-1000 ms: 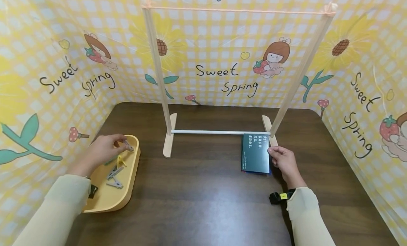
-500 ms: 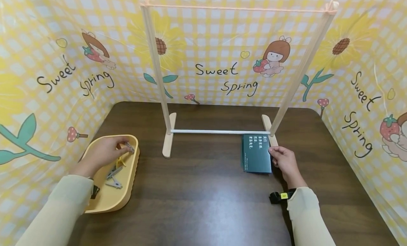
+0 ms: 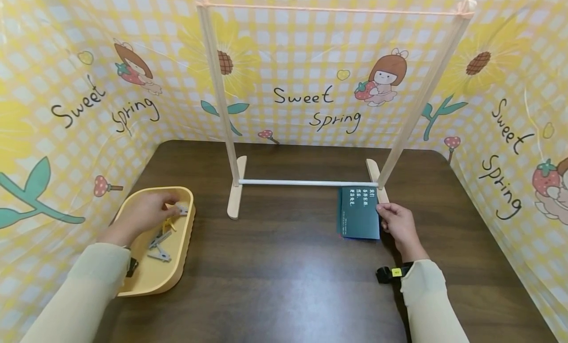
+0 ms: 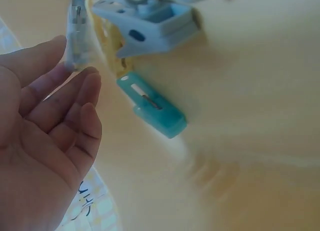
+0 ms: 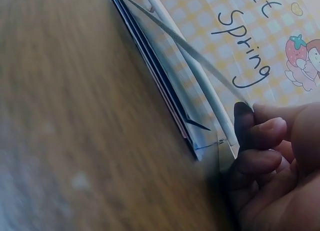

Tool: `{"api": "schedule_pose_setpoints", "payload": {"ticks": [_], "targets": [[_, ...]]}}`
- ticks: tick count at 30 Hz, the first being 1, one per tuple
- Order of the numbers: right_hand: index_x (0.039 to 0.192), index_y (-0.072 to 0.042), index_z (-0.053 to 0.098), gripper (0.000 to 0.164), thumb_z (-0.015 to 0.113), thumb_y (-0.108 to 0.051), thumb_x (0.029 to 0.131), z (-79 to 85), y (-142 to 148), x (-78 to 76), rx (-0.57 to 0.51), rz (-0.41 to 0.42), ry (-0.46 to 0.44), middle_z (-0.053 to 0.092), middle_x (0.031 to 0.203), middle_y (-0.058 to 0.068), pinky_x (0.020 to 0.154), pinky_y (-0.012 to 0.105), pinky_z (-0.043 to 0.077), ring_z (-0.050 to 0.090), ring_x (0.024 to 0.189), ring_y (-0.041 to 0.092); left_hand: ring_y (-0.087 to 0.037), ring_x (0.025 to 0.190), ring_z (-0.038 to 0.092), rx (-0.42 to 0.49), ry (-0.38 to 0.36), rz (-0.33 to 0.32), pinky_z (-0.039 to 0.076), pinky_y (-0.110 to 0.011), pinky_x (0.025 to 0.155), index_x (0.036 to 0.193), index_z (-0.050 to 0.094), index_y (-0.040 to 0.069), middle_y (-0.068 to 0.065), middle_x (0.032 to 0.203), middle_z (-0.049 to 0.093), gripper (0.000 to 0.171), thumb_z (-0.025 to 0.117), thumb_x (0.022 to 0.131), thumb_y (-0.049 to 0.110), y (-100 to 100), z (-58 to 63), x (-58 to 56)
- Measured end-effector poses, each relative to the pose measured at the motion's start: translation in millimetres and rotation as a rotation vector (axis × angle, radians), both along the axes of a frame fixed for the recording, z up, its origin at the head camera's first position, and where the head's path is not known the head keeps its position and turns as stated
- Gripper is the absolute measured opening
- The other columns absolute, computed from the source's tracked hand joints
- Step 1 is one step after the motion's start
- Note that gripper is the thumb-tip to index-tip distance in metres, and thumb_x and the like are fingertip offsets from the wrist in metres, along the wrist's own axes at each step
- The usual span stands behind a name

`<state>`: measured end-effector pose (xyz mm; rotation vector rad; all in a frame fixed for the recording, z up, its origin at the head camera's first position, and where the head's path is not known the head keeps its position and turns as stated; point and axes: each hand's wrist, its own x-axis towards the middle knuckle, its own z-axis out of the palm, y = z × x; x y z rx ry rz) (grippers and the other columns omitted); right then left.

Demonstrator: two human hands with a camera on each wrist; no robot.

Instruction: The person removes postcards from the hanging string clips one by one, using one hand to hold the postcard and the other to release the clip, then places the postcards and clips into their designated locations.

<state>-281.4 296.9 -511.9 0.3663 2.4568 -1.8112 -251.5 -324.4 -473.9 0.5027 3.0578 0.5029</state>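
In the head view, my left hand [image 3: 144, 212] reaches into the yellow tray [image 3: 184, 264]. Thumb and index finger pinch the end of a grey clothespin [image 4: 77, 33], seen in the left wrist view. Close by lie a pale blue clothespin [image 4: 150, 28], a yellow one [image 4: 110, 41] and a teal one [image 4: 152, 107]. At the right, my right hand [image 3: 399, 229] pinches the edge of a dark teal postcard [image 3: 361, 215] with white writing. In the right wrist view that card's edge is lifted off the other cards [image 5: 155, 76] stacked under it.
A wooden frame stands behind the cards, with two posts [image 3: 219, 91], a white bottom rod [image 3: 306, 183] and a pink string [image 3: 333, 9] across the top. Flat wooden feet [image 3: 236, 190] support it. Patterned yellow cloth [image 3: 301, 62] surrounds the brown table [image 3: 275, 269].
The top postcard has shifted slightly right, showing cards beneath at its left edge. The grey clothespin at my left fingertips has turned and sits a little lower. My right hand has barely moved.
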Motion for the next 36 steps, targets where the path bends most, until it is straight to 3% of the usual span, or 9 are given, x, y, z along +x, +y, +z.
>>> {"api": "schedule_pose_setpoints", "payload": {"ticks": [9, 18, 29, 36], "targets": [[0.115, 0.007, 0.061, 0.031, 0.057, -0.02, 0.1, 1.6, -0.2, 0.5, -0.005, -0.011, -0.021, 0.056, 0.083, 0.005, 0.053, 0.024, 0.044, 0.049, 0.058, 0.011, -0.042, 0.097, 0.064, 0.065, -0.117, 0.039, 0.048, -0.057, 0.081, 0.116, 0.063, -0.001, -0.025, 0.108, 0.066, 0.029, 0.066, 0.093, 0.017, -2.3, -8.9, 0.7], [0.119, 0.008, 0.06, 0.034, 0.057, -0.02, 0.1, 2.0, 1.6, -0.7, 0.013, 0.005, -0.029, 0.056, 0.081, 0.004, 0.054, 0.024, 0.044, 0.049, 0.058, 0.01, -0.04, 0.093, 0.065, 0.055, -0.094, 0.033, 0.05, -0.055, 0.078, 0.114, 0.065, -0.002, -0.024, 0.105, 0.067, 0.029, 0.068, 0.091, 0.015, -1.3, -7.0, 0.0], [0.118, 0.005, 0.065, 0.03, 0.056, -0.017, 0.1, 3.6, 5.1, -0.5, 0.038, -0.041, -0.053, 0.064, 0.087, 0.003, 0.052, 0.023, 0.041, 0.048, 0.06, 0.01, -0.036, 0.086, 0.067, 0.013, -0.065, 0.037, 0.051, -0.053, 0.077, 0.115, 0.065, -0.004, -0.024, 0.11, 0.066, 0.026, 0.064, 0.091, 0.004, 4.1, -4.9, -1.8], [0.118, 0.007, 0.064, 0.031, 0.055, -0.017, 0.101, 3.3, 7.4, 1.3, 0.02, -0.049, -0.067, 0.065, 0.086, 0.004, 0.053, 0.022, 0.041, 0.048, 0.062, 0.009, -0.033, 0.084, 0.067, 0.055, -0.043, -0.001, 0.053, -0.05, 0.075, 0.11, 0.067, -0.005, -0.021, 0.106, 0.068, 0.025, 0.062, 0.086, -0.005, 6.7, -4.2, 0.9]]}}
